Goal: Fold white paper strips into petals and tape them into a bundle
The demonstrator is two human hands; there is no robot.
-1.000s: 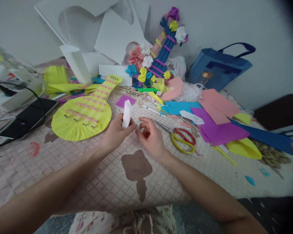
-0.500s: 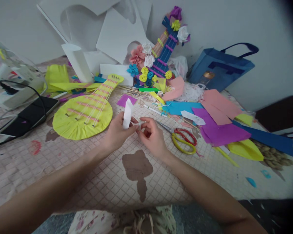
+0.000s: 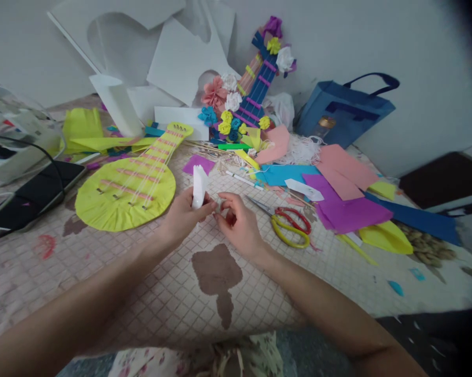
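Observation:
A folded white paper piece (image 3: 199,186) stands upright between the fingers of my left hand (image 3: 183,213). Close beside it on the right, my right hand (image 3: 239,222) is closed, its fingertips pinched near those of my left hand on something small and whitish that I cannot make out. Scissors (image 3: 288,225) with one red and one yellow handle lie just right of my right hand. To the left of my hands rests a yellow paper-covered lute shape (image 3: 128,191) with strings and pink strips.
A blue paper instrument with paper flowers (image 3: 255,94) leans at the back, near a blue bag (image 3: 343,112). Purple sheets (image 3: 349,209) and pink sheets (image 3: 349,170) lie to the right. A black phone (image 3: 35,193) and cables are at the left.
The whole view has shifted, so the things on the table appear a little further left. The white paper stands more upright; both hands remain close together.

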